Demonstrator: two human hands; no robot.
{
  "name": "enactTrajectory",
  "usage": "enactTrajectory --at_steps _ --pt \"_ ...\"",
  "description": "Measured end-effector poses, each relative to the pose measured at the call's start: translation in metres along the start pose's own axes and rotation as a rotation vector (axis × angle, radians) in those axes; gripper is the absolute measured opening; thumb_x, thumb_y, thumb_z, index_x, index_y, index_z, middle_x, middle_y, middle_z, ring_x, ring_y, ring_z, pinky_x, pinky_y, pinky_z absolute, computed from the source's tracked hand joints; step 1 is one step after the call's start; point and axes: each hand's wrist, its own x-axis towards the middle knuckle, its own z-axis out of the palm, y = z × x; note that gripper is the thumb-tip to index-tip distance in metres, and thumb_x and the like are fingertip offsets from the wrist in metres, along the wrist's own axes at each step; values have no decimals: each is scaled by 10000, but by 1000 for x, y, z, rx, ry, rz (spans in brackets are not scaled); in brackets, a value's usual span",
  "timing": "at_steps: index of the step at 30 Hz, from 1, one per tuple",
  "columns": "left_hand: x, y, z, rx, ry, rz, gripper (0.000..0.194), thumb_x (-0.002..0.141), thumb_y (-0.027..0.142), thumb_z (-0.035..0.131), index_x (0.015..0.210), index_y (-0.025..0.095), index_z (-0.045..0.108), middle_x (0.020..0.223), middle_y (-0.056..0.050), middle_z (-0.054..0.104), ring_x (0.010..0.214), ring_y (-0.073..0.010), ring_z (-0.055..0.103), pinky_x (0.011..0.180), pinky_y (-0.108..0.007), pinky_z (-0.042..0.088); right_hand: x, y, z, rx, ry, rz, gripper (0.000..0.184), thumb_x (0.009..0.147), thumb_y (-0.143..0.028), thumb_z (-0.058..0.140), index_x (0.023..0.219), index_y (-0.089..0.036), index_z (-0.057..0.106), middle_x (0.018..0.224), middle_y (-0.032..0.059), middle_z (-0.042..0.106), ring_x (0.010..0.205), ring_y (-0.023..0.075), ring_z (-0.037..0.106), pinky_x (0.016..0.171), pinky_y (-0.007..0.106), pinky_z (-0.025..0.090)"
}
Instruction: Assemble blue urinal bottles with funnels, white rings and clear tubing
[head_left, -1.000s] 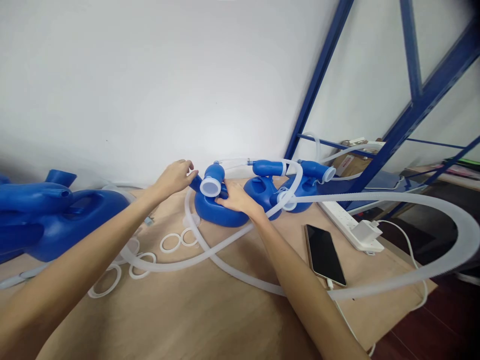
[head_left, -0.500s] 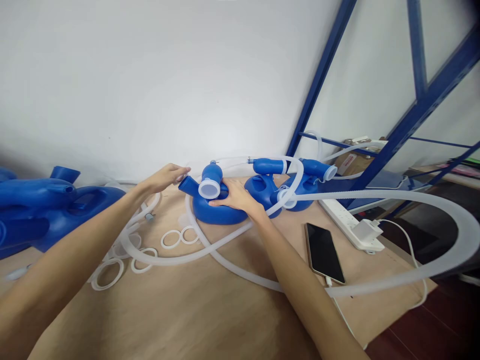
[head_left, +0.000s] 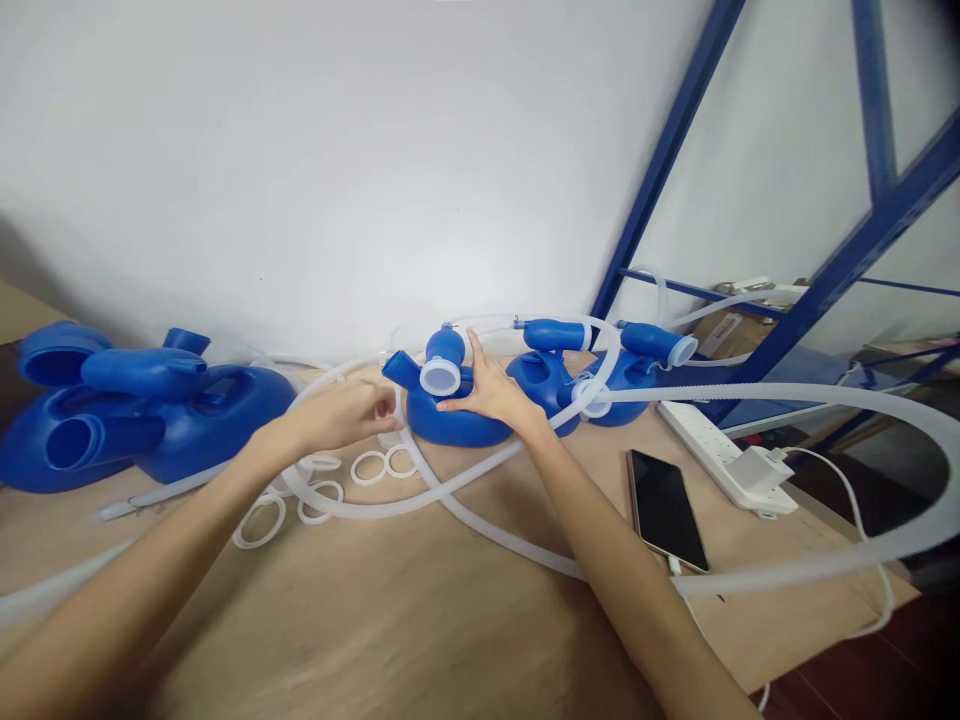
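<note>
A blue plastic jug with a white-rimmed spout lies on the wooden table by the wall. My right hand rests against it, fingers stretched out and apart. My left hand hovers just left of the jug, above translucent white tubing; its fingers are curled, and whether they hold anything is unclear. Several white rings lie under and beside the left hand.
Two more blue jugs with tubes stand right of the first. Large blue jugs lie at the far left. A phone on a cable, a white power strip and a wide corrugated hose occupy the right side. Blue shelf struts rise behind.
My left hand has left the jug's side spout and dropped down and back toward the tubing and rings. My right hand has lifted its fingers straight. The view shifted left.
</note>
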Motion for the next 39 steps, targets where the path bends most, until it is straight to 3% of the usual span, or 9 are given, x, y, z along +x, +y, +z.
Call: enactTrajectory --at_steps 4,6,11,22,25,30,34,37,39 --pt "9 35 0 0 430 70 577 932 619 631 1366 242 575 1257 -90 693 973 -260 699 804 -356 524 1 -1 3 -17 84 -210 1248 724 -532 905 1683 -352 126 1699 195 153 1597 443 194 1216 665 304" --pt "17 49 2 92 453 80 542 927 536 687 1371 247 577 1323 -96 653 999 -270 690 765 -358 527 3 -1 6 22 48 -281 1114 812 -485 851 1676 -373 156 1706 163 179 1604 395 215 1224 616 340" --pt "35 59 14 257 475 75 187 935 235 680 1103 164 640 1153 -125 670 1062 -296 642 791 -377 529 5 -4 15 57 33 -257 1026 875 -488 790 1680 -306 181 1437 181 566 1324 396 594 1075 595 500" --pt "38 50 37 232 693 209 37 954 177 647 930 170 619 976 -100 665 917 -265 615 799 -370 507 8 -18 24 -47 147 -141 1021 851 -561 757 1675 -291 218 1499 182 566 1275 467 622 990 647 536" --pt "27 59 38 298 644 189 74 988 187 591 957 157 651 990 -117 683 924 -267 635 757 -358 493 10 -18 23 -26 130 -126 1040 860 -449 752 1692 -286 149 1554 183 527 1306 460 609 1017 645 527" --pt "18 54 21 286 289 -12 178 945 342 677 1026 188 715 1059 -94 736 933 -299 695 695 -353 469 11 -15 21 17 120 -126 1070 830 -457 788 1690 -286 174 1591 182 500 1343 477 585 1049 686 493" --pt "18 42 17 79 99 35 501 832 536 780 1208 214 704 1256 -94 726 1080 -325 690 827 -367 510 13 -6 17 115 64 -241 1182 782 -433 841 1698 -271 112 1703 171 334 1502 427 435 1175 642 409" --pt "22 41 31 -43 102 80 518 943 573 636 1307 205 667 1311 -111 701 1101 -313 683 921 -395 513 15 3 12 199 -9 -332 1249 758 -372 858 1703 -263 48 1751 156 209 1568 388 334 1244 591 343" --pt "28 44 48 -78 248 53 418 1016 482 537 1274 191 690 1299 -133 692 1105 -318 674 965 -427 505 16 7 9 282 -73 -351 1227 772 -291 821 1704 -270 23 1769 138 144 1566 369 340 1232 559 380"
